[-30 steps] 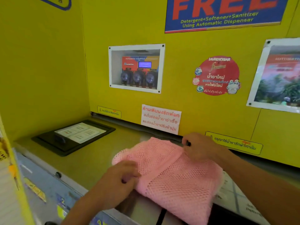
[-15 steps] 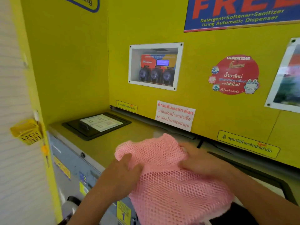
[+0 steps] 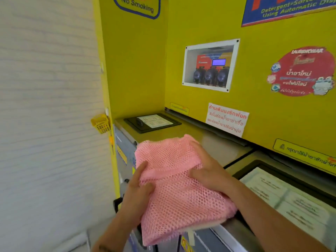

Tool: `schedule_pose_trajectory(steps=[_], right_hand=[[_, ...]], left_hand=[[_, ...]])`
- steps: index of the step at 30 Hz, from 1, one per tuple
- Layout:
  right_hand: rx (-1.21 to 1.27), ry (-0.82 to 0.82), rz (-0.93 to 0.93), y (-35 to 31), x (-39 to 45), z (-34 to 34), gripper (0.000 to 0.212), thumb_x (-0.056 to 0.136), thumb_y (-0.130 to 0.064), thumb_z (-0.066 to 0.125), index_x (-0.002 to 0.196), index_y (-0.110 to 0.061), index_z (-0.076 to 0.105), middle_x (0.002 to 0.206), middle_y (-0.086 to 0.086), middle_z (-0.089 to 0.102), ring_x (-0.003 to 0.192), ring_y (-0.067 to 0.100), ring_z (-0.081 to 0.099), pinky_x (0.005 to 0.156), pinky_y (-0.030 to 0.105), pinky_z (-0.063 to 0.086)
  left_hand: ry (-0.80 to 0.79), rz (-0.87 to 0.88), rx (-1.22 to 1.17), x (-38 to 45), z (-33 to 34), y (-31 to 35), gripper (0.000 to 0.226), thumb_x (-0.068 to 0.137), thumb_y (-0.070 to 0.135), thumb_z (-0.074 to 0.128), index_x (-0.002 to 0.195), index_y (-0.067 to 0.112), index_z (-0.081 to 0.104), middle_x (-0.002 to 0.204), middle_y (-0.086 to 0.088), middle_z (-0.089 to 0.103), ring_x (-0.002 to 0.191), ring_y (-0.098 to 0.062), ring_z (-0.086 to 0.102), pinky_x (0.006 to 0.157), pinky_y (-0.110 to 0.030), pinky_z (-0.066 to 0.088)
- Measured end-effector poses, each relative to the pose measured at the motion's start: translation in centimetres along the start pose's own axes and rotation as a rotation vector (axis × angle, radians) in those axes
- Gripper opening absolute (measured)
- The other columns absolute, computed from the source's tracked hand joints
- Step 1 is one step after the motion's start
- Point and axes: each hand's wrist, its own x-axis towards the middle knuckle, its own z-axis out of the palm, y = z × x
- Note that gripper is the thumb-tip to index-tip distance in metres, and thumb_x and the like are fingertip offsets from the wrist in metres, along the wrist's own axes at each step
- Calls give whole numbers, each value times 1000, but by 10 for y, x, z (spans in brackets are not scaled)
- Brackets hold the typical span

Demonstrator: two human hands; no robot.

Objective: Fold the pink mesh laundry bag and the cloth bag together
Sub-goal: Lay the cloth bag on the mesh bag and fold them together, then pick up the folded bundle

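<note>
The pink mesh laundry bag [image 3: 174, 195] is a folded bundle lifted over the front edge of the machine top. A pale edge of the cloth bag [image 3: 200, 227] shows under its lower right side; the rest of it is hidden by the mesh. My left hand [image 3: 136, 193] grips the bundle's left edge, thumb on top. My right hand [image 3: 207, 171] lies on the upper right of the bundle with fingers curled over a fold.
The washing machine top [image 3: 214, 146] runs along a yellow wall. A black lid panel [image 3: 152, 122] sits at the back left, another lid with paper labels [image 3: 291, 195] at the right. A small yellow basket [image 3: 101, 123] hangs on the left post.
The view has swung left. The bundle has come off the machine top toward me and to the left, and my right hand has slid from its far edge onto its top.
</note>
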Motion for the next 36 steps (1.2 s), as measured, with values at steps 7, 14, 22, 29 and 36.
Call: schedule_pose_trajectory(steps=[7, 14, 22, 29, 36], right_hand=[[37, -188, -47, -21, -13, 49, 59, 83, -7, 62, 130, -43, 58, 136, -13, 40, 122, 8, 40, 93, 24, 36], [30, -232, -113, -46, -38, 119, 61, 83, 0, 62, 136, -30, 57, 128, -17, 45, 116, 2, 43, 78, 3, 34], [81, -184, -81, -19, -47, 289, 64, 74, 1, 68, 131, -30, 63, 127, -8, 61, 114, 6, 57, 78, -3, 36], [113, -239, 30, 1, -77, 497, 65, 77, 2, 65, 134, -29, 60, 137, -7, 56, 126, 12, 53, 97, 18, 37], [2, -378, 129, 9, -91, 617, 62, 80, 5, 57, 137, -18, 57, 139, 9, 55, 131, 21, 49, 91, 7, 24]], left_hand=[[161, 44, -53, -64, -51, -11, 59, 89, -9, 54, 132, 30, 56, 125, 8, 55, 97, -1, 60, 61, -10, 51], [187, -28, -112, -99, -130, -39, 56, 80, -4, 67, 126, 29, 65, 130, -3, 62, 108, -22, 65, 90, -40, 56], [131, -131, -168, -117, -256, -120, 39, 92, 9, 58, 127, 23, 66, 124, 9, 63, 114, -18, 61, 92, -34, 53], [80, -236, 75, -142, -407, -236, 36, 97, 3, 50, 122, 23, 67, 113, 15, 63, 95, 2, 61, 84, -20, 53], [167, -395, 201, -167, -473, -319, 39, 96, 4, 48, 119, 29, 67, 108, 15, 57, 82, -6, 60, 76, -23, 54]])
